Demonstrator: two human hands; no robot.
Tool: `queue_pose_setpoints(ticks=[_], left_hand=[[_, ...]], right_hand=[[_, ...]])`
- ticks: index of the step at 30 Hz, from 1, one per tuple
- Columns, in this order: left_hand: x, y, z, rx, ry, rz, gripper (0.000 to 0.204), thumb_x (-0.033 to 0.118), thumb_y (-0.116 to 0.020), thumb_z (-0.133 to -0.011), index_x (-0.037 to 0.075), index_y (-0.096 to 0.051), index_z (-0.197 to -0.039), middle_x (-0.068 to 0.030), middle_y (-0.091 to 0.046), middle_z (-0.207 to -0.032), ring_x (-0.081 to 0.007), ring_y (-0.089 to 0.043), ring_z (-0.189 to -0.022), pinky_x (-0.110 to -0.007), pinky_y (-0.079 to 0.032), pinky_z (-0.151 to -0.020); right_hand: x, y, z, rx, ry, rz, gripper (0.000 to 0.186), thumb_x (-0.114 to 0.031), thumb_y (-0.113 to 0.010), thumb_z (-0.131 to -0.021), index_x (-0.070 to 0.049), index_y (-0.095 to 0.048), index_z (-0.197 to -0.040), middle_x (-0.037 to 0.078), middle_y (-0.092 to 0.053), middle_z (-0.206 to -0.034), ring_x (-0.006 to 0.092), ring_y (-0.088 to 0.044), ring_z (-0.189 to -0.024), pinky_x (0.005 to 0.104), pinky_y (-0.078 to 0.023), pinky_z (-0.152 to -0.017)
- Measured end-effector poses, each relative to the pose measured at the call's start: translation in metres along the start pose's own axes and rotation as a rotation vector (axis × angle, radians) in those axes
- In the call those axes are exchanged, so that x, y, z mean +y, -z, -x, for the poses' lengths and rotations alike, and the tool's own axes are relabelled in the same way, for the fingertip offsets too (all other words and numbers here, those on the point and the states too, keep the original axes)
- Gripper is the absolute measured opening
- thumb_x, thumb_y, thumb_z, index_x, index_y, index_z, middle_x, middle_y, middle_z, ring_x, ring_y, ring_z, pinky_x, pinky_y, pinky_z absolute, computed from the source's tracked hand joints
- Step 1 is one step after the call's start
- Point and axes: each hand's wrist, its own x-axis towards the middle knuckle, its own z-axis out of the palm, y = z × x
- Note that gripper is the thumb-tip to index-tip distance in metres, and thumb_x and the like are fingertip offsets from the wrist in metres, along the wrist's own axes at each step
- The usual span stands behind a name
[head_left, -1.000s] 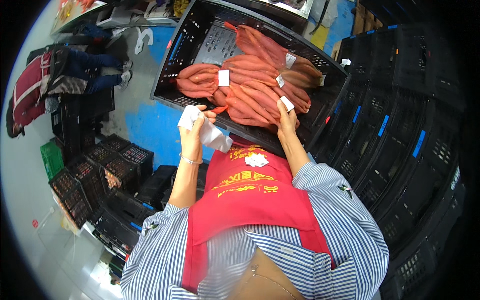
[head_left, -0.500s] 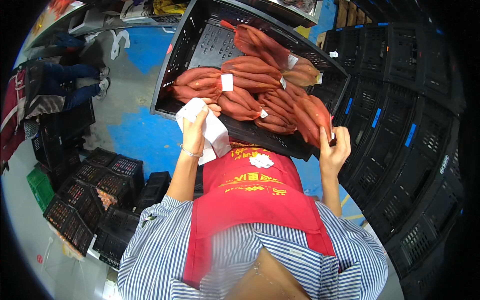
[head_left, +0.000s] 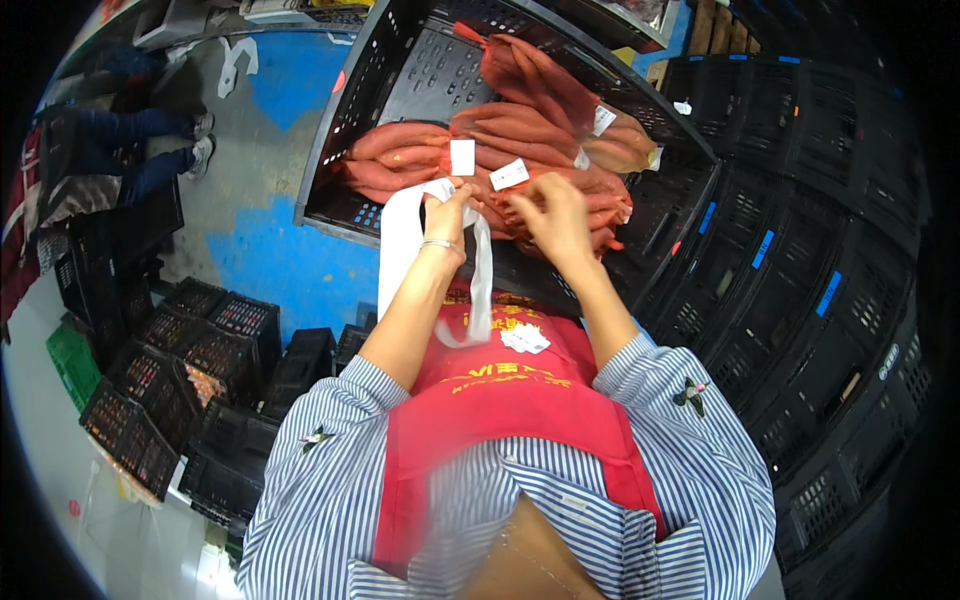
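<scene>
My left hand (head_left: pixel 447 222) is closed on a strip of white labels (head_left: pixel 398 245), which hangs down in a loop over the front of a black crate (head_left: pixel 425 85). Inside the crate lie several red mesh bags (head_left: pixel 395 150) packed with long vegetables whose kind I cannot make out. My right hand (head_left: pixel 560 222) is over the front bags, fingers bent and apart, slightly blurred. Just beyond its fingertips a white label (head_left: pixel 508 175) lies on a bag. Another white label (head_left: pixel 462 157) is on the bag to the left, and more tags hang on the right-hand bags.
Tall stacks of black crates (head_left: pixel 820 200) line the right side. At lower left stand filled black crates (head_left: pixel 230 340) and a green crate (head_left: pixel 72 362). Another person's legs (head_left: pixel 145 165) show at the left. A white strip (head_left: pixel 238 62) lies on the blue-and-grey floor.
My right hand has let go of the bag at the crate's right and moved left over the front bags. That bag now lies down. My left hand has shifted right with the label strip.
</scene>
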Motion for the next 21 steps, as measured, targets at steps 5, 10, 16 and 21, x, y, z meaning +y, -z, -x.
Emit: queue_pose_setpoints(ticks=[5,10,16,21], left_hand=[[-0.001,0.003,-0.013,0.041,-0.063,-0.179,0.007,0.003,-0.063,-0.088,0.002,-0.066,-0.094,-0.0060,-0.068,-0.084,-0.0114,-0.053,-0.063,-0.027,-0.046,-0.060],[0.003,-0.034,0.007,-0.022,-0.211,-0.455,0.008,0.001,-0.060,-0.089,0.001,-0.068,-0.088,-0.0034,-0.067,-0.077,-0.0067,-0.053,-0.059,-0.021,-0.040,-0.053],[-0.009,-0.035,-0.042,-0.032,-0.533,-1.007,0.017,0.009,-0.066,-0.083,0.000,-0.072,-0.097,-0.0101,-0.070,-0.077,-0.0194,-0.067,-0.070,-0.033,-0.051,-0.068],[0.019,-0.051,-0.065,-0.400,-0.515,-1.157,0.018,0.006,-0.061,-0.090,0.000,-0.070,-0.104,-0.0011,-0.064,-0.078,-0.0095,-0.057,-0.069,-0.026,-0.047,-0.063]], right_hand=[[0.066,0.018,-0.025,0.121,-0.014,-0.069,0.010,-0.012,-0.067,-0.082,-0.002,-0.068,-0.083,0.013,-0.065,-0.090,0.0312,-0.060,-0.084,0.0398,-0.047,-0.079],[0.110,-0.013,-0.052,-0.198,0.048,-0.038,0.022,-0.028,-0.068,-0.081,-0.010,-0.075,-0.093,0.006,-0.067,-0.100,0.0287,-0.053,-0.105,0.0442,-0.038,-0.094],[0.107,-0.034,-0.065,-0.245,0.000,-0.062,0.019,-0.030,-0.073,-0.078,-0.015,-0.077,-0.088,0.001,-0.071,-0.095,0.0247,-0.055,-0.105,0.0448,-0.035,-0.093],[0.089,-0.030,-0.057,-0.142,0.060,-0.021,0.012,-0.022,-0.077,-0.074,-0.014,-0.075,-0.084,0.001,-0.071,-0.084,0.0224,-0.059,-0.095,0.0404,-0.037,-0.087]])
